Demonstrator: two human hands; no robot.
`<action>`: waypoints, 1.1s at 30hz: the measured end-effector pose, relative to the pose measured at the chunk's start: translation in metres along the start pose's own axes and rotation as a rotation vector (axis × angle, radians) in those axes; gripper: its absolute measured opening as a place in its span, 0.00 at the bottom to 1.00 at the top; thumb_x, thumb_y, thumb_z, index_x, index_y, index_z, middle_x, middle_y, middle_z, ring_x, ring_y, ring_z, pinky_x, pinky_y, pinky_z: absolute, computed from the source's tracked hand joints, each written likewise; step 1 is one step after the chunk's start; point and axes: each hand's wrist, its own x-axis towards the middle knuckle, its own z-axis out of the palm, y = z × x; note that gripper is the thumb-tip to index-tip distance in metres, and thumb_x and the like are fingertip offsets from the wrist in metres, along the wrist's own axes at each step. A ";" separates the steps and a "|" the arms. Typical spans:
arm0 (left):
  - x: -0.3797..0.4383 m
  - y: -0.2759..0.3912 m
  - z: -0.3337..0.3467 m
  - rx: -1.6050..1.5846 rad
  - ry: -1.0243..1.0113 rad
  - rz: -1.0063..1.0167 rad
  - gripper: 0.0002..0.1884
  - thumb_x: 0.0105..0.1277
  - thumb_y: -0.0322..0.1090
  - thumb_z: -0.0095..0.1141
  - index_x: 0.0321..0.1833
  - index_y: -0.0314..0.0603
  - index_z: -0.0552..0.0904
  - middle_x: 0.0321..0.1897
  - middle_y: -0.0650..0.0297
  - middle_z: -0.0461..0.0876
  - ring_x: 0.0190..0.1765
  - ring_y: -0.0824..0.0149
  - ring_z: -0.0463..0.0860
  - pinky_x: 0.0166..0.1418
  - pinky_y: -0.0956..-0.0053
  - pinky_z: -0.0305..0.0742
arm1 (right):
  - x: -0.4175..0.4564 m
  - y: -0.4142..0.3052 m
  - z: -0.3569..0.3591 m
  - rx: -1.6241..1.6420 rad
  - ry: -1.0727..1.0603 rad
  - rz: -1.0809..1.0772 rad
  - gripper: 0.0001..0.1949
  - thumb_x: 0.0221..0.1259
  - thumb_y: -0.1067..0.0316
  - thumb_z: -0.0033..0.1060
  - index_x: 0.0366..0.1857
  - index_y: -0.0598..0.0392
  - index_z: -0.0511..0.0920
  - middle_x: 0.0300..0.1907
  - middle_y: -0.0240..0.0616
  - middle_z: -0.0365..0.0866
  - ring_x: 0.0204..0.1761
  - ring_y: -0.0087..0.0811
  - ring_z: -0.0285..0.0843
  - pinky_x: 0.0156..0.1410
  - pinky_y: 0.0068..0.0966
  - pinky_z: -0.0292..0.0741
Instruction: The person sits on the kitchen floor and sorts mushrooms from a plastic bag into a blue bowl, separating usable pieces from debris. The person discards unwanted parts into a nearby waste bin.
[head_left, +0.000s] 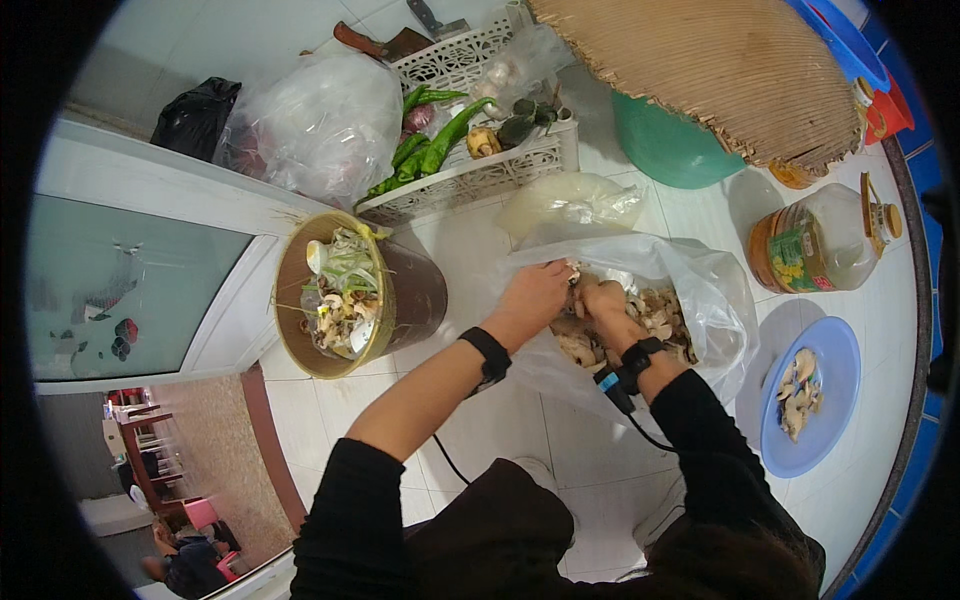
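A large clear plastic bag (720, 300) lies open on the tiled floor in front of me, with a heap of mushrooms (660, 319) inside. My left hand (538, 294) reaches in at the bag's left side, fingers closed on a pale mushroom piece (574, 271). Close beside it, my right hand (602, 300) is down in the bag among the mushrooms. Its fingertips are partly hidden, so its grip is unclear. To the right stands a light blue plastic bowl (832, 405) with several mushroom pieces (799, 394) in it.
A waste bin (416, 300) with food scraps stands left. Beyond are a white plastic basket (480, 180) of green peppers (456, 139), a cleaver (382, 43) and a green basin (667, 146) under a woven lid (712, 67). An oil jug (817, 240) stands right. A person (187, 562) is beyond the doorway.
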 end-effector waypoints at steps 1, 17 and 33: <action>-0.007 -0.006 -0.002 0.007 -0.005 0.009 0.05 0.54 0.30 0.52 0.32 0.40 0.81 0.40 0.62 0.76 0.54 0.64 0.74 0.54 0.73 0.73 | -0.012 -0.010 -0.006 -0.001 -0.036 0.000 0.07 0.54 0.71 0.54 0.23 0.61 0.78 0.18 0.41 0.76 0.15 0.34 0.72 0.17 0.31 0.62; 0.017 0.120 -0.078 -1.534 -0.201 -0.228 0.19 0.64 0.32 0.61 0.58 0.41 0.77 0.49 0.63 0.81 0.50 0.72 0.79 0.56 0.76 0.74 | -0.193 -0.067 -0.213 0.274 -0.802 0.428 0.18 0.71 0.54 0.48 0.45 0.63 0.74 0.39 0.48 0.81 0.37 0.35 0.84 0.41 0.29 0.82; 0.009 0.106 -0.079 -0.902 -0.303 -0.381 0.16 0.62 0.30 0.59 0.53 0.38 0.79 0.51 0.56 0.81 0.50 0.60 0.81 0.56 0.69 0.74 | -0.198 -0.030 -0.350 -0.258 -0.277 -0.301 0.08 0.53 0.71 0.65 0.35 0.60 0.80 0.27 0.32 0.79 0.29 0.20 0.76 0.36 0.19 0.76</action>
